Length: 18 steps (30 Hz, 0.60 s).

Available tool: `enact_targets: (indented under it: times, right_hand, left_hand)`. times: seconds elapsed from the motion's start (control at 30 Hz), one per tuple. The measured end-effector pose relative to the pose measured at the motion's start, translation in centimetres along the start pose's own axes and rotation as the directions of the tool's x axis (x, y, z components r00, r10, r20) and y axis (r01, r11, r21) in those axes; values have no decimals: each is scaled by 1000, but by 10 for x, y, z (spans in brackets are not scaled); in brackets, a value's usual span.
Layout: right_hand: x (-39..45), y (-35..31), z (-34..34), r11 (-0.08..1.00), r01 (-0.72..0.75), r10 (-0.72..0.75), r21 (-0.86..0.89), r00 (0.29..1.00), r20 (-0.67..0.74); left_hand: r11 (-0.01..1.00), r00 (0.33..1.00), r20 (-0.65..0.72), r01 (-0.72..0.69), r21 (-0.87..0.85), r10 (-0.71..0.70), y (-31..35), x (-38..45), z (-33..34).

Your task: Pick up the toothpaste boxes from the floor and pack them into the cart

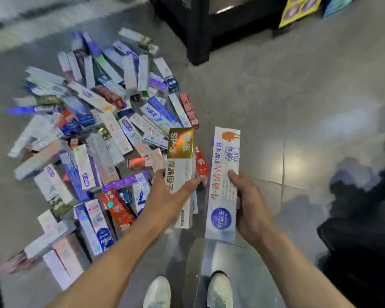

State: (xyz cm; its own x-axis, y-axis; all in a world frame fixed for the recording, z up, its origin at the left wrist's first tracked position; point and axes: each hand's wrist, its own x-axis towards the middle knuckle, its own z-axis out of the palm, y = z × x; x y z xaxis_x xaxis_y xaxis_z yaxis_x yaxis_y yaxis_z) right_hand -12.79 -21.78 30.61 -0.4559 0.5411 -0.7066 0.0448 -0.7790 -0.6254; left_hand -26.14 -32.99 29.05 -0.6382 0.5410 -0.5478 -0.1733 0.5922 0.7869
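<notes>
Left hand (169, 196): fingers and thumb clamped on a gold-topped box (180, 156), with at least one more box stacked behind it; exact count unclear. Right hand (249, 205): fingers curled round the right edge of a long white box (223, 181), thumb on its face. Both boxes are held lengthwise, pointing away from the body, just beside each other with a narrow gap, a red box (201, 165) showing in it.

Pile of toothpaste boxes (93, 138) sprawls over the grey floor (276, 96) to the left and ahead, crossing and overlapping; its right edge sits just left of the gold-topped box. Floor right of the white box is bare tile up to a dark shape (360, 241) at the right edge, cut off, can't identify it. Black shelf base (209, 30) stands beyond the pile, top cropped. Two light shoes (158, 292) at bottom edge. Far boxes are motion-blurred, print unreadable. Can't identify a cart.
</notes>
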Motion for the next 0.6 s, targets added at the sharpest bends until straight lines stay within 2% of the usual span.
enact_targets:
  times: [0.1,0.2,0.37,0.47,0.6]
  right_hand:
    - [-70,-71,40,999,37,-37,18,999,-4]
    - [-148,-139,76,994,100,-101,-37,995,-23]
    - [-285,-244,119,955,260,-258,-144,966,34]
    - [-357,-283,135,913,371,-368,-170,929,50]
    - [-440,-308,147,891,447,-446,-79,895,35]
  left_hand:
    - [996,997,11,-80,-38,81,91,-51,-26]
    - [984,992,16,-125,-130,129,178,-112,-51]
    - [951,976,49,-194,-241,212,311,-225,-91]
    - [930,953,63,-273,-244,296,367,-288,-111]
    - [894,920,80,-348,-280,383,413,-352,-127]
